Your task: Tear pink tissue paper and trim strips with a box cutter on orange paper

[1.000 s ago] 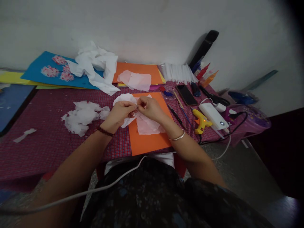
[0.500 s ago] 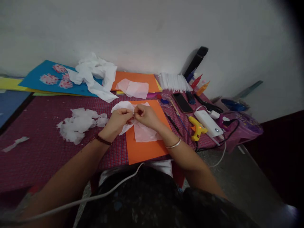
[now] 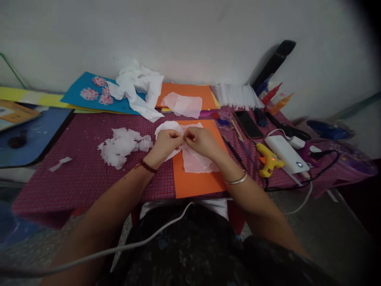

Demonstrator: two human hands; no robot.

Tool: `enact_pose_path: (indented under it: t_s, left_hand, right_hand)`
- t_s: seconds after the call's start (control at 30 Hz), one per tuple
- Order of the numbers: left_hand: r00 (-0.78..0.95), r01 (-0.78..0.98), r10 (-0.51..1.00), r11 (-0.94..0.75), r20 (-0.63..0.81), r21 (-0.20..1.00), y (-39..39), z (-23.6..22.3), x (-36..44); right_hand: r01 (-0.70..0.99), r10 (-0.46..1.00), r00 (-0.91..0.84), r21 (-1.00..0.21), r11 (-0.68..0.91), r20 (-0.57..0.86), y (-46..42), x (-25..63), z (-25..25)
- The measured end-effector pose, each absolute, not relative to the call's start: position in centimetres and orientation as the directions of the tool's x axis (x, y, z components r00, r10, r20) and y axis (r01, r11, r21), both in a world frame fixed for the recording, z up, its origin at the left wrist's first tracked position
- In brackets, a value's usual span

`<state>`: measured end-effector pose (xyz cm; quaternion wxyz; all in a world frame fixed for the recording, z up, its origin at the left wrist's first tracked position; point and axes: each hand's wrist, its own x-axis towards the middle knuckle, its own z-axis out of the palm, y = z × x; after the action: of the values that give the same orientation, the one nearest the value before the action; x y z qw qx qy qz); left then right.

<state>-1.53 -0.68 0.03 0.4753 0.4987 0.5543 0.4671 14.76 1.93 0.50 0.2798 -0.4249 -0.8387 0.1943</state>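
Note:
My left hand (image 3: 167, 146) and my right hand (image 3: 203, 142) meet at the fingertips, both pinched closed. Whatever small thing lies between the fingers is hidden. Under my right hand, pale pink tissue paper (image 3: 197, 163) lies on an orange sheet (image 3: 199, 186). A white rounded piece of paper (image 3: 166, 125) shows behind my left hand, partly covered by it. To the left sits a crumpled heap of white tissue pieces (image 3: 119, 146) on the checked tablecloth (image 3: 86, 171).
At the back are a blue sheet (image 3: 77, 88) with pink-white clusters, white tissue (image 3: 151, 93) and an orange stack (image 3: 208, 93). On the right lie a phone (image 3: 248, 124), a yellow glue gun (image 3: 269, 159) and a white power bank (image 3: 285, 154). A white cable (image 3: 143, 240) crosses my lap.
The view has swung left, so everything sits further right and more of the blue surface at left shows. My hands stay together over the papers, fingertips still pinched.

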Motion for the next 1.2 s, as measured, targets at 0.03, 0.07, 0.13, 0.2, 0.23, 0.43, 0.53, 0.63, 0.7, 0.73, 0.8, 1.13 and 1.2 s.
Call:
enact_pose_path:
  t_s: [0.03,0.07,0.13,0.2,0.23,0.43,0.53,0.63,0.7,0.73,0.8,1.13,1.2]
  left_hand:
    - [-0.053,0.136,0.998,0.051,-0.044,0.989,-0.7,0.0,-1.5]
    - [-0.055,0.155,0.998,0.039,-0.031,0.987,-0.7,0.0,-1.5]
    - [-0.058,0.161,0.998,0.031,-0.022,0.986,-0.8,0.1,-1.5]
    - [-0.062,0.133,0.998,0.039,-0.031,0.99,-0.8,0.2,-1.4]
    - [-0.063,0.108,0.997,0.05,-0.043,0.993,-0.8,0.3,-1.4]
    - [-0.055,-0.024,0.99,0.128,-0.129,0.992,-0.8,0.9,-1.3]
    - [-0.036,-0.049,0.987,0.152,-0.154,0.987,-0.7,0.9,-1.2]
    - [-0.027,-0.041,0.985,0.167,-0.169,0.985,-0.7,0.8,-1.2]
    - [-0.031,-0.033,0.986,0.163,-0.164,0.986,-0.7,0.7,-1.2]
    - [-0.031,-0.033,0.986,0.162,-0.163,0.986,-0.7,0.7,-1.2]
    - [-0.026,-0.041,0.985,0.168,-0.169,0.985,-0.7,0.8,-1.2]
    - [0.059,-0.132,0.989,0.14,-0.133,0.981,-0.6,0.7,-1.7]
    - [0.058,-0.143,0.992,0.12,-0.113,0.982,-0.5,0.5,-1.8]
  right_hand:
    - [0.625,0.821,-0.48,-0.536,0.568,0.309,1.8,14.7,0.5]
    - [0.637,0.819,-0.477,-0.517,0.572,0.318,1.7,14.6,0.4]
    - [0.631,0.813,-0.473,-0.513,0.582,0.341,1.7,14.4,0.2]
    - [0.597,0.811,-0.46,-0.55,0.585,0.362,1.8,14.3,-0.1]
    - [0.576,0.814,-0.449,-0.576,0.58,0.369,1.8,14.3,-0.2]
    - [0.51,0.841,-0.412,-0.676,0.531,0.35,2.2,14.0,-0.5]
    - [0.527,0.85,-0.403,-0.673,0.518,0.339,2.3,14.0,-0.4]
    - [0.564,0.859,-0.404,-0.653,0.505,0.315,2.2,13.9,-0.2]
    - [0.568,0.855,-0.41,-0.645,0.512,0.318,2.2,13.9,-0.3]
    - [0.561,0.853,-0.409,-0.648,0.515,0.324,2.2,13.8,-0.3]
    - [0.528,0.854,-0.399,-0.679,0.511,0.333,2.3,13.8,-0.5]
    - [0.267,0.898,-0.37,-0.898,0.35,0.239,3.0,13.8,-0.6]
    - [0.206,0.898,-0.387,-0.929,0.306,0.21,3.0,13.9,-0.5]
